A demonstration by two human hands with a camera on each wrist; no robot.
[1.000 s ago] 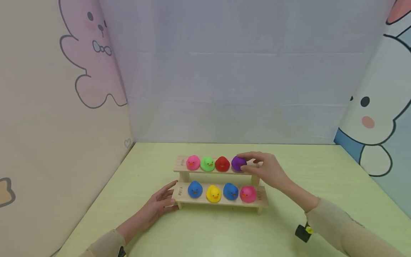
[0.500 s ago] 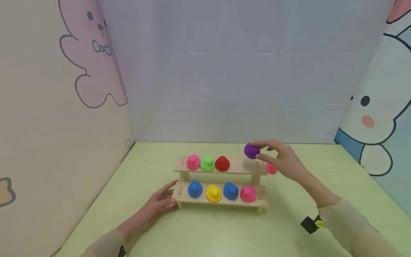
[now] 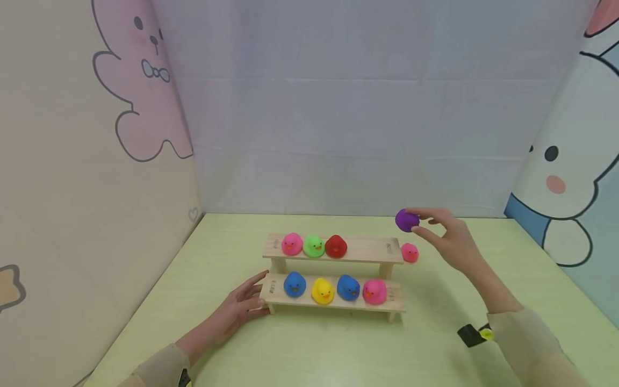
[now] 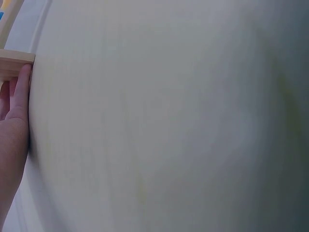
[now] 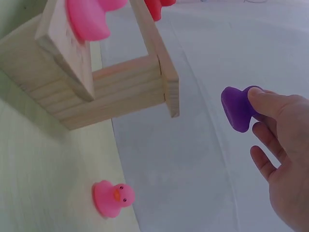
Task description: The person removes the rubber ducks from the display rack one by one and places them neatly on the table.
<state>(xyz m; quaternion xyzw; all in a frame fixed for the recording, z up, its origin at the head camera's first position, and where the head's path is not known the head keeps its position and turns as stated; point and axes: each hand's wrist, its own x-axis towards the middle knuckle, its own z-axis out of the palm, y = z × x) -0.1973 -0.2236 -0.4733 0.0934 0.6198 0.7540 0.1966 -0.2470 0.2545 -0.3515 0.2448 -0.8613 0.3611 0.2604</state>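
A purple rubber duck [image 3: 407, 221] is pinched between the thumb and fingers of my right hand [image 3: 456, 239]. It is up in the air, right of a two-tier wooden stand [image 3: 369, 250]. At the left end of the lower shelf, my left hand [image 3: 237, 306] touches the wood with extended fingers. The left wrist view shows those fingertips [image 4: 25, 72] right at the board end. On the upper shelf sit a pink duck [image 3: 292, 244], a green duck [image 3: 314, 246] and a red duck [image 3: 336, 246].
The lower shelf bears a blue duck [image 3: 294, 285], a yellow duck [image 3: 322, 291], another blue duck [image 3: 348, 288] and a pink duck [image 3: 374, 292]. A smaller pink duck [image 3: 409, 252] stands on the pale green table [image 3: 329, 349], right of the stand. Fabric walls [image 3: 338, 134] surround the table.
My right hand has lifted the purple duck off the right part of the upper shelf and carried it up and rightward. The small pink duck has come into sight. My left hand stays put.
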